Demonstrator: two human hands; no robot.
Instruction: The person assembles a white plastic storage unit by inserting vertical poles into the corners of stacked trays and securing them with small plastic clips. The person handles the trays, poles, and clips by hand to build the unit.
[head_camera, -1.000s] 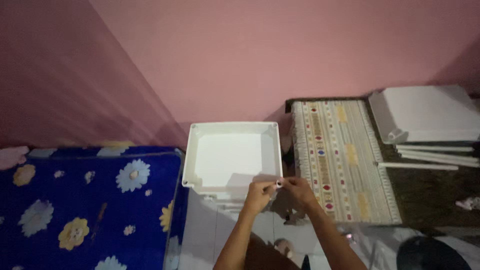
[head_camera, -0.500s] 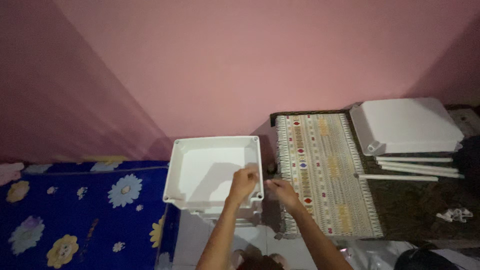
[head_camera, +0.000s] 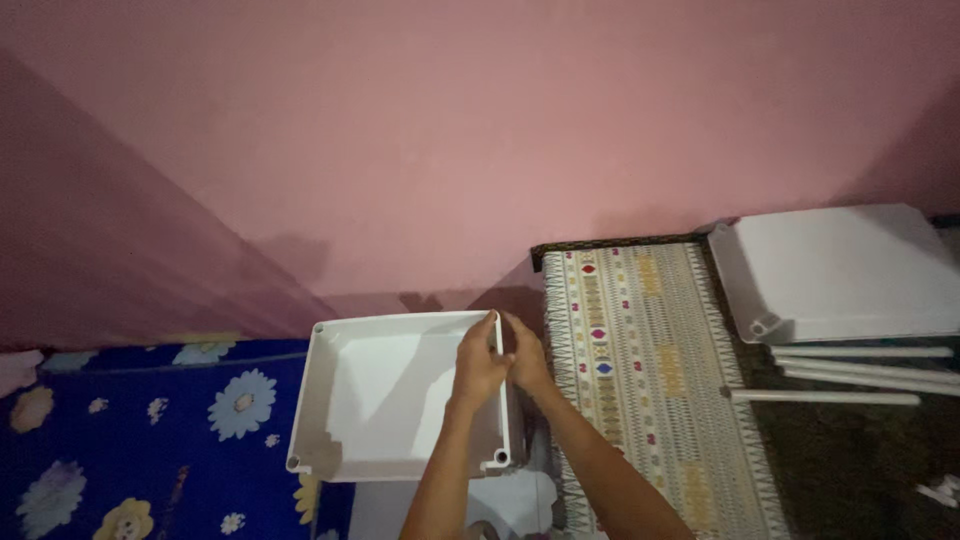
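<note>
left hand (head_camera: 479, 362): fingers curled over the far right corner of the white tray, closed on its rim from the inside.
right hand (head_camera: 527, 355): pressed against the outside of the same corner, fingers folded and touching the left hand; whether it pinches anything small cannot be told.
white tray (head_camera: 360, 400): square, shallow, open side up, with round sockets at its corners; it stands between the blue flowered mattress and the patterned rug.
blue flowered mattress (head_camera: 130, 440): at the left, just beside the tray.
patterned rug (head_camera: 650, 370): at the right of the hands, running up to the pink wall (head_camera: 480, 130).
second white tray (head_camera: 845, 270): lying upside down, well apart at the far right.
white tubes (head_camera: 850, 375): several, lying side by side just in front of the second tray.
</note>
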